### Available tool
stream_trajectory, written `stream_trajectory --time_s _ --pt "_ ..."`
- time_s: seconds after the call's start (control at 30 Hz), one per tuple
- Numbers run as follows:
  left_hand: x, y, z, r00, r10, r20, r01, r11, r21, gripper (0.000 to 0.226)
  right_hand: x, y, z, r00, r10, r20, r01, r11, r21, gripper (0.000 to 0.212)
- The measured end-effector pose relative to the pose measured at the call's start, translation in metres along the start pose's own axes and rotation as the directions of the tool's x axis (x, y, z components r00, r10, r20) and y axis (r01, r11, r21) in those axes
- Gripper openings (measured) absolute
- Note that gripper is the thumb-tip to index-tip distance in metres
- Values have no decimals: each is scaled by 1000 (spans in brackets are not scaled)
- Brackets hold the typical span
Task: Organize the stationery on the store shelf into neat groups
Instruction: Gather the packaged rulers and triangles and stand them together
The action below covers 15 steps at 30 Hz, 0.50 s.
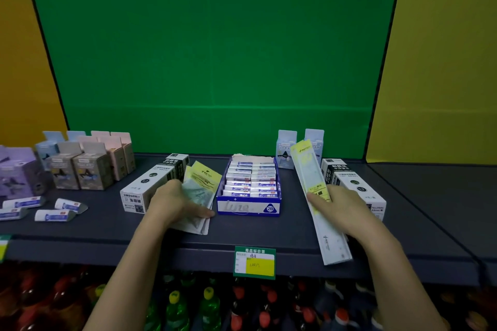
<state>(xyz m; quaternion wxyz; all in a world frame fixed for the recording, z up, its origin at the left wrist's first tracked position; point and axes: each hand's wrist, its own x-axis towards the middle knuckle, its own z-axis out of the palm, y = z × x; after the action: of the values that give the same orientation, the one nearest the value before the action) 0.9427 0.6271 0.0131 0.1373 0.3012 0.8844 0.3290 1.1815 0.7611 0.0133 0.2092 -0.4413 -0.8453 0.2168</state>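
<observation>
My left hand [176, 203] lies flat on a pile of long yellow-topped ruler packs [201, 180] on the dark shelf [242, 234], just left of a blue 2B lead box [248, 207]. My right hand [337, 208] grips another long ruler pack [312, 183] that tilts up and away, its lower end past the shelf's front edge. One white pen box [150, 185] sits left of the pile. Another white pen box [355, 183] lies behind my right hand.
Small upright cartons [88, 164] stand at the back left, a purple box [18, 172] beside them. Loose white erasers [56, 211] lie at the front left. Two pale blue cartons [286, 150] stand at the back right. A price tag [255, 263] hangs on the edge; bottles fill the shelf below.
</observation>
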Motion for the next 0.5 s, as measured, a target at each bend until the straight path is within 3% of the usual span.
stream_trajectory --time_s 0.3,0.5 --pt "-25 -3 -1 987 117 -106 -140 959 -245 52 -12 3 1 991 -128 -43 134 974 181 31" --pt "-56 -19 -25 922 176 -345 -325 836 -443 45 -20 -20 15 971 -218 -96 238 908 344 24"
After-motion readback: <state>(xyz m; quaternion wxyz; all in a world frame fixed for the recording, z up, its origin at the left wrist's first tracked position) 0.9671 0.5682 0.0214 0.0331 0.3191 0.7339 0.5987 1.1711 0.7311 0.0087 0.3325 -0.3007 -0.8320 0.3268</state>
